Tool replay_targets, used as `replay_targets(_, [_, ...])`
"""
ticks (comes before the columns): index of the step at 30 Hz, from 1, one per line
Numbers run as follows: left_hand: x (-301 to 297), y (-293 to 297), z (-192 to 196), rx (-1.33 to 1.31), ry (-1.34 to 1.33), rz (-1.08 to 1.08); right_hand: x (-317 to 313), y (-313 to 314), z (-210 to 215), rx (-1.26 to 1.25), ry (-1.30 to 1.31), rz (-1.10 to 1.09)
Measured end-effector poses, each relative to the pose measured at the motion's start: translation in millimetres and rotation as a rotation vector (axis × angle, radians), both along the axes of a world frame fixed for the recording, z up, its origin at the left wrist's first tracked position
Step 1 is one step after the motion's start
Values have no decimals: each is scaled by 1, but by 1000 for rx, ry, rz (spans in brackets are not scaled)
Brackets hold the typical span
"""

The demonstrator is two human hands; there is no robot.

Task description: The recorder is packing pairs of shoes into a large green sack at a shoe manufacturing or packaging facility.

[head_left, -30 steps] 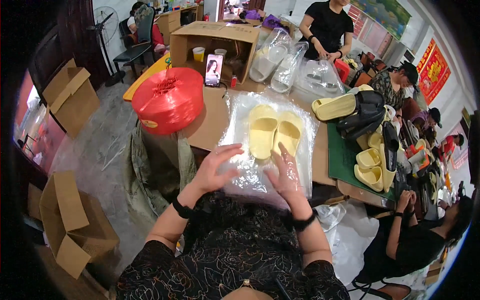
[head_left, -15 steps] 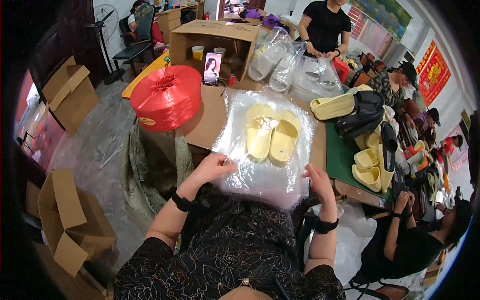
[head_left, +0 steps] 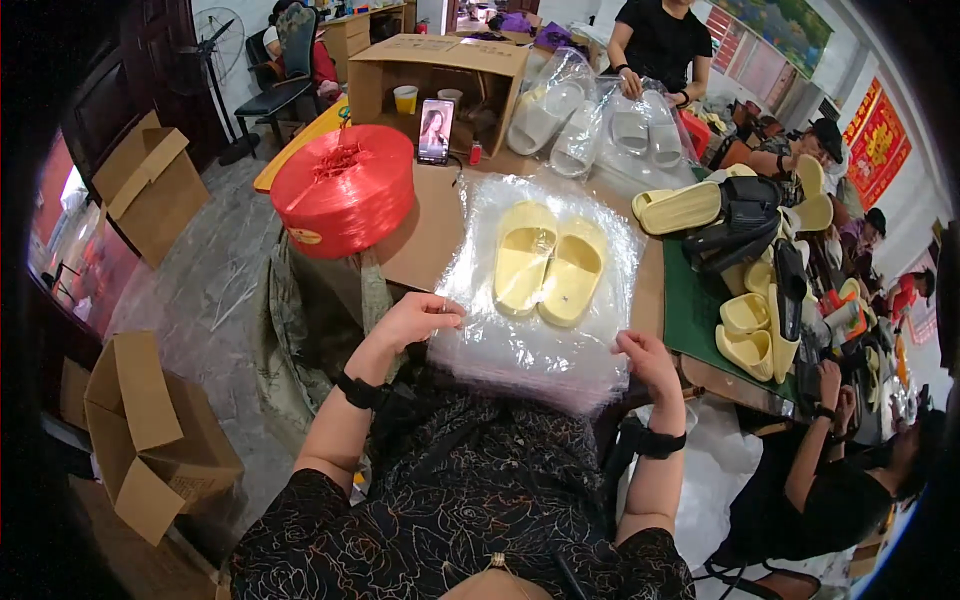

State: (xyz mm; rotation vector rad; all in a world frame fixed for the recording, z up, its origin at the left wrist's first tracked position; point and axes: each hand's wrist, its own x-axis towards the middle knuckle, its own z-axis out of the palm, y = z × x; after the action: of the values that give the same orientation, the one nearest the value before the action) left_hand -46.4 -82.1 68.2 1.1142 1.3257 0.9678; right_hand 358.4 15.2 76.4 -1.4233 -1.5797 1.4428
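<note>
A pair of pale yellow slide sandals (head_left: 525, 265) lies side by side, toes toward me, and seems to be inside a clear plastic bag (head_left: 470, 345). The bag rests on a stack of similar clear bags at the table's near edge. At the bag's left edge, my left hand (head_left: 418, 318) is closed, thumb and fingers pinching the plastic. My right hand (head_left: 652, 364) pinches the opposite edge, lower down than the sandals. Both hands stay off the sandals themselves.
Left of the bag stands a big red roll of plastic twine (head_left: 345, 195). Behind are a phone (head_left: 435, 130) and an open cardboard box (head_left: 440, 50). Loose sandals (head_left: 680, 208) crowd the green mat (head_left: 690, 300) at right. A co-worker (head_left: 660, 45) handles bagged sandals across the table.
My right hand has gone from apart fingers to a pinch on the bag's right edge. The glare over the sandals has lessened as the plastic shifted. The co-worker opposite has raised a hand.
</note>
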Motion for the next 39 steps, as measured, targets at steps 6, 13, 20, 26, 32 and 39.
replay_targets(6, [-5, 3, 2, -7, -12, 10, -11, -5, -3, -11, -81, 129])
replay_targets(13, [-5, 0, 0, 24, 5, 53, 2, 2, 5, -72, -5, 149])
replay_targets(20, [16, 6, -2, 348, -189, 201, -6, 0, 4, 77, 362, -64])
replay_targets(26, [43, 2, 10, 846, 40, 247, -19, 6, -18, 287, 763, -220])
replay_targets(32, [66, -9, 8, 1014, 241, 143, -41, 8, -23, -41, 866, -477])
replay_targets(39, [76, -4, -33, 677, -324, 261, -53, 0, -31, -5, 818, -303])
